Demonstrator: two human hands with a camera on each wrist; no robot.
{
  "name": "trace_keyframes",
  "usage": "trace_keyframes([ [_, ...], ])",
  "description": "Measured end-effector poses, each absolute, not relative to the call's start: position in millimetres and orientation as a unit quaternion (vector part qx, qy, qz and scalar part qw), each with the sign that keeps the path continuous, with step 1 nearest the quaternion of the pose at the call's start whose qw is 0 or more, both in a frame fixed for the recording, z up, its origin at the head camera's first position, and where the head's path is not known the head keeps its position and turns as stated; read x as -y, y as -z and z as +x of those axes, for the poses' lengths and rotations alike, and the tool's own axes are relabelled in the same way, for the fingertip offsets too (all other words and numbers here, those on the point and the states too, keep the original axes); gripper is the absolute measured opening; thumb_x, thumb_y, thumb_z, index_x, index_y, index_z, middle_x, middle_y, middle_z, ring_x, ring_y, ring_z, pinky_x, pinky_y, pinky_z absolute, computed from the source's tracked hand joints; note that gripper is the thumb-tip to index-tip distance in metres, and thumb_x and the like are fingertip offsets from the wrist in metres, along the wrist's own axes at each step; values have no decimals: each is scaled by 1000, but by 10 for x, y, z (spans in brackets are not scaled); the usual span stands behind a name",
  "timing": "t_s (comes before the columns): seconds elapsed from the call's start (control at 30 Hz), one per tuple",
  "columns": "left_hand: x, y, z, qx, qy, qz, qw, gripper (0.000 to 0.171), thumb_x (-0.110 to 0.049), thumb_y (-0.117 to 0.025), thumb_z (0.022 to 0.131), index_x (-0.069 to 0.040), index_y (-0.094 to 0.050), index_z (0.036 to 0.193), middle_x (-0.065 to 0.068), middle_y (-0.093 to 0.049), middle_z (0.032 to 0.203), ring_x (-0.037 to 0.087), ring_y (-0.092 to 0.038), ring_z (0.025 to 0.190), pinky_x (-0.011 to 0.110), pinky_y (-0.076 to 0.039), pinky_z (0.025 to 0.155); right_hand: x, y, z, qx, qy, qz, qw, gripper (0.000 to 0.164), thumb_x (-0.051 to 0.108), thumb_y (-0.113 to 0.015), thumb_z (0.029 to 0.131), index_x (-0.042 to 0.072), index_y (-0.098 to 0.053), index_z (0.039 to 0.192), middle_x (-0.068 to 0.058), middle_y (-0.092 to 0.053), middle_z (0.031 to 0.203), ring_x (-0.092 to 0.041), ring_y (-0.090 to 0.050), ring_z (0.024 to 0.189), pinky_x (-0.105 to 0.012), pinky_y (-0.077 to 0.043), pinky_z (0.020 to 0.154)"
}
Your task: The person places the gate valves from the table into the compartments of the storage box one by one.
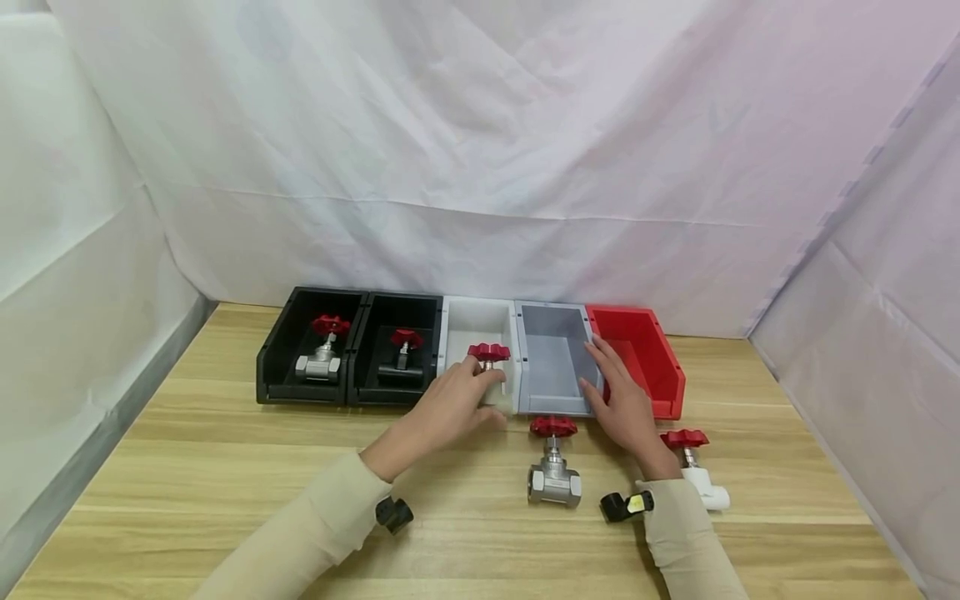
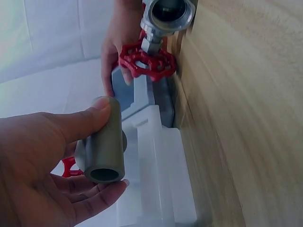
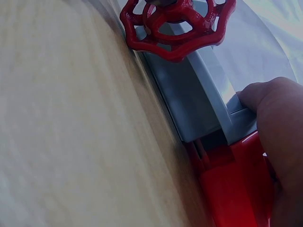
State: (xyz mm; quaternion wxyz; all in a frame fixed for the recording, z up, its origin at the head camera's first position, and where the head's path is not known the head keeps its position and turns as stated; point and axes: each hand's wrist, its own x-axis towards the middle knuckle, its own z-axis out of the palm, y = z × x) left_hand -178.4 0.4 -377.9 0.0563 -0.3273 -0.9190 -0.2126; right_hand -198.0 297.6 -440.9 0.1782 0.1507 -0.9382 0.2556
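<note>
My left hand [image 1: 453,400] grips a grey plastic-bodied gate valve [image 2: 105,142] with a red handwheel, at the front of the white bin [image 1: 477,313]. In the left wrist view the thumb lies on top of its tubular body and the fingers curl beneath; most of the handwheel is hidden there. My right hand [image 1: 626,408] rests at the wall between the grey bin [image 1: 551,337] and the red bin [image 1: 670,387], its fingers extended. The thumb touches the grey bin's rim in the right wrist view. A metal gate valve [image 1: 554,479] stands before the grey bin.
Two black bins [image 1: 270,367] at the left end of the row hold a metal valve [image 1: 321,362] and a dark-bodied valve [image 1: 402,367]. A white plastic valve [image 1: 701,487] stands right of my right forearm. White cloth [image 1: 450,167] hangs behind the wooden table [image 1: 247,475].
</note>
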Motion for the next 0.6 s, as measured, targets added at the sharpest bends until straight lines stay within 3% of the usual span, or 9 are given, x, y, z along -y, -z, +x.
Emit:
trace_keyframes([
  [0.6, -120, 3829, -2042, 938, 192, -286, 40, 52, -35, -77, 80, -9, -64, 122, 8, -54, 92, 18, -47, 74, 28, -42, 59, -2988, 4442, -1985, 940, -255, 145, 174, 80, 18, -74, 84, 27, -32, 151, 5, -23, 156, -32, -43, 128, -51, -52, 78],
])
